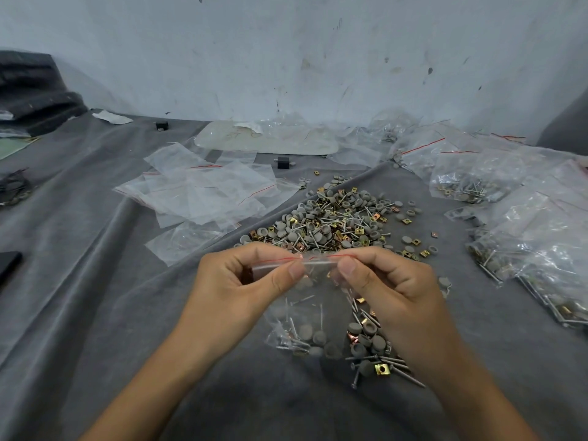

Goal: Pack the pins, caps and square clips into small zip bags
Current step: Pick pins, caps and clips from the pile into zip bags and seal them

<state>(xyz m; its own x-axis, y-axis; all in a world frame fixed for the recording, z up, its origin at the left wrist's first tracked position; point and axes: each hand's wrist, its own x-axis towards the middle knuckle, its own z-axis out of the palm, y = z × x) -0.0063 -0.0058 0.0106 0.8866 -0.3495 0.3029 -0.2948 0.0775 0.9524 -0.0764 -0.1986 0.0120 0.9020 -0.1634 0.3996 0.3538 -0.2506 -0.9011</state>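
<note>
Pinching the zip bag (pixel 305 300) by its red-lined top, I've got left hand (pixel 241 281) and right hand (pixel 388 284) at opposite ends; the strip runs straight between them, bag hanging below, seal probably not fully closed, loose pile (pixel 337 221) just beyond

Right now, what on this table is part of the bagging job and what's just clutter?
Job:
- zip bag, pinched at the seal by left hand and right hand
- loose pile of pins, caps, clips
- empty bags
- filled bags

Lying about:
- black blocks
- dark folded fabric
- paper scrap
</note>
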